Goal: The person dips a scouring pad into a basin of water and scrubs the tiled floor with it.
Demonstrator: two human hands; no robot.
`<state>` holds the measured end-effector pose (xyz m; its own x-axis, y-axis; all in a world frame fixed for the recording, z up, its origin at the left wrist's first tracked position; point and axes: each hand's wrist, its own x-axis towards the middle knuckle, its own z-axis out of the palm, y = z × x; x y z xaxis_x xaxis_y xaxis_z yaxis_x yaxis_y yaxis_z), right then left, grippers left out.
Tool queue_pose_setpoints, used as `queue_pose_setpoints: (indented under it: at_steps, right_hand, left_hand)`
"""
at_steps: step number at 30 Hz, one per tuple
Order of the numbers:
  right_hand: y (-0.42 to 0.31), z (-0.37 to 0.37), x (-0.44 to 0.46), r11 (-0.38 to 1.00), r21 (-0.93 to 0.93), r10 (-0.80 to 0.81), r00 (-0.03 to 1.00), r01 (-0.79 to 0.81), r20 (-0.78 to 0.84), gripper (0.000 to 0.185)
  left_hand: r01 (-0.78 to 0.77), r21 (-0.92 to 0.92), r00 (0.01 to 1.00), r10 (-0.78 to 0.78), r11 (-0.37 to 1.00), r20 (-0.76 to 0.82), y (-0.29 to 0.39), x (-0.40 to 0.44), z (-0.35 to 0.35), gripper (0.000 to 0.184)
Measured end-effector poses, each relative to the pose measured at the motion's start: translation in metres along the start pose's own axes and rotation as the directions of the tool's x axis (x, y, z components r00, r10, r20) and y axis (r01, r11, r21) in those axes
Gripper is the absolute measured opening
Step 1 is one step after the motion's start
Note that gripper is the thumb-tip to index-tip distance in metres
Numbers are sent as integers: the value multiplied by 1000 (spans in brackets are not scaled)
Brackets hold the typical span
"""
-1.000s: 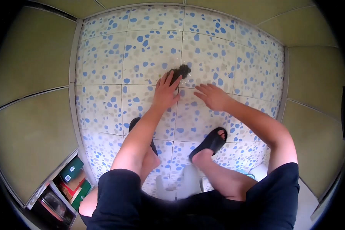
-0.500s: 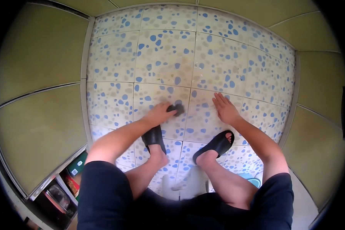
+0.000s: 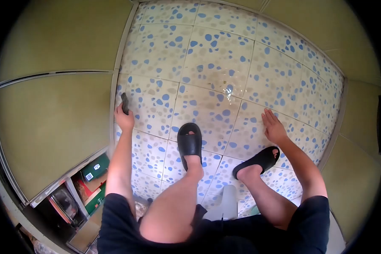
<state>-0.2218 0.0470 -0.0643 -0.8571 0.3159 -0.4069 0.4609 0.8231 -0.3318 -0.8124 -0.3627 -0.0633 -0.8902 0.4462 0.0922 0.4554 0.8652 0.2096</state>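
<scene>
My left hand [image 3: 125, 118] is closed around a dark grey scrubbing pad [image 3: 125, 103], low at the left edge of the tiled floor [image 3: 156, 120]. The pad stands up from the fingers beside the base of the left cabinet; whether it touches the floor or the edge strip I cannot tell. My right hand [image 3: 274, 127] is laid on the tiles on the other side, fingers stretched out, nothing in it. Between the hands is a black slipper [image 3: 189, 142] on my left foot. A second black slipper [image 3: 262, 160] is just below my right hand.
Olive cabinet doors [image 3: 55, 112] border the floor on the left, with more panels at the back and right. Wet, shiny spots [image 3: 228, 90] and a brownish smear lie mid-floor. An open shelf [image 3: 74, 182] with green and red boxes [image 3: 95, 167] is at lower left.
My left hand has swept left with the pad, from mid-floor to the cabinet base. My left foot and knee have shifted, and the view has turned. My right hand stays flat on the tiles.
</scene>
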Motion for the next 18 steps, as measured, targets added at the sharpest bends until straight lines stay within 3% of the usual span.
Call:
queue_pose_setpoints:
  at_steps: [3,4,7,9,11,15,18]
  right_hand:
    - [-7,7,2,1000,4,27,998,-27,-52,82]
    - [-10,6,2,1000,5,21,999,-21,-45,81]
    - [-7,0,3,1000,-8,0,999,-1,-36,81]
    - [-4,-1,2,1000,-15,-27,999,26,-24,81]
    - [2,2,2,999,-23,-47,999,46,-20,81]
    - [4,-7,2,1000,-10,-23,998,24,66,83]
    - [7,-13,3,1000,9,-30,992,29,125,84]
  left_hand:
    - [390,49,905,-392,920,164,-18,-13,21,58]
    - [381,110,898,-395,918,192,-23,-18,38,59]
    - [189,-111,966,-165,976,200,19,-26,52,62]
    - [-122,-210,977,155,970,149,53,-31,58,59]
    - [-359,-245,912,394,901,113,89,-46,66,61]
    - [-422,-309,800,510,852,315,178,-85,59,63]
    - [-503,-332,718,600,798,352,210,-109,64,64]
